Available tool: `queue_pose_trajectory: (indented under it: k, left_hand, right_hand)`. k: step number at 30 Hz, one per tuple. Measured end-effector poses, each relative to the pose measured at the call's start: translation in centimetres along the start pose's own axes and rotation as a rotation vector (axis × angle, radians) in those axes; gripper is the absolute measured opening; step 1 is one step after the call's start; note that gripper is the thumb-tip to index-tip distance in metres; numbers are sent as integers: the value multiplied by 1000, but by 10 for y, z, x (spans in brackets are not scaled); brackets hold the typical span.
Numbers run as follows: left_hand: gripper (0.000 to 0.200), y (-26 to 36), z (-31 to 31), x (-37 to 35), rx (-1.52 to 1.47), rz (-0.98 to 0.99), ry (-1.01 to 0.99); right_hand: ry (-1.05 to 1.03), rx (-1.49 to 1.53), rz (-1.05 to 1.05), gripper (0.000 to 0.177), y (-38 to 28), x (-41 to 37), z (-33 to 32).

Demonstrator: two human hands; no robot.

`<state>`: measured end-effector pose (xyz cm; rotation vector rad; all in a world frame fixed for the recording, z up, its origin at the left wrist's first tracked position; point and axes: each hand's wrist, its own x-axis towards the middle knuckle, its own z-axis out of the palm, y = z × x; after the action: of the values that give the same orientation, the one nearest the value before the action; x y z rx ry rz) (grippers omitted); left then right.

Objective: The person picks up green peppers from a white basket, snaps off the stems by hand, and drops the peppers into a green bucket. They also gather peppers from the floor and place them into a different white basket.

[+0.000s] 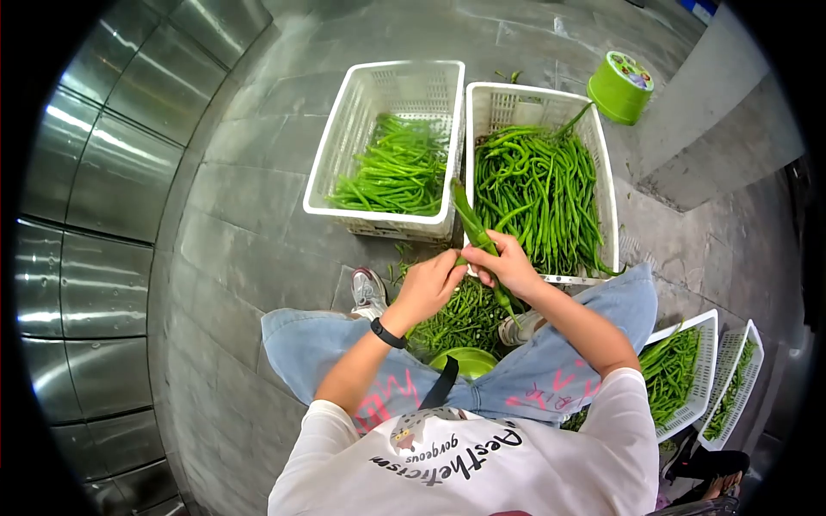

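Long green peppers [476,225] are gripped in my right hand [506,265], their ends sticking out above and below the fist. My left hand [433,279] is closed at the near end of a pepper, thumb and fingers pinched together beside my right hand. Beyond my hands, a white crate [614,198] on the right is filled with long green peppers. The white crate [320,159] on the left holds a smaller heap of green peppers. Between my feet lies a pile of small green pieces [465,318].
A green stool [621,90] stands near a grey pillar [710,112]. Two white baskets [710,370] with green peppers are at the lower right. Part of another person [714,469] shows there. Metal panels [103,215] line the left.
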<state>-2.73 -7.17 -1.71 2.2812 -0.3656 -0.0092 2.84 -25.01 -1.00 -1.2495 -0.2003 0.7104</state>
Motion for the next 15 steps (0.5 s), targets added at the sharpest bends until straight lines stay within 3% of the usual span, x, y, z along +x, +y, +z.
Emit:
queue_pose_trajectory:
  k: [7,10,11,12,15]
  left_hand:
    - [27,-1,-6,-1,-336,126,-19]
    - [24,-8,-11,-1,-398,17,-22]
    - [26,-8,-13,-1,-498,22,79]
    - [28,-12,-17,-2,-723,-86,90]
    - [27,-21,-35,0,-1022,-131,225]
  right_hand:
    - [-170,464,154,23,6,-3,-5]
    - [-147,554,165,24,1,-1,1]
    - [-134,584,169,22,1,-1,1]
    - [-118,582,189,20,0,0,1]
    - [-139,115,269,18,12,-2,0]
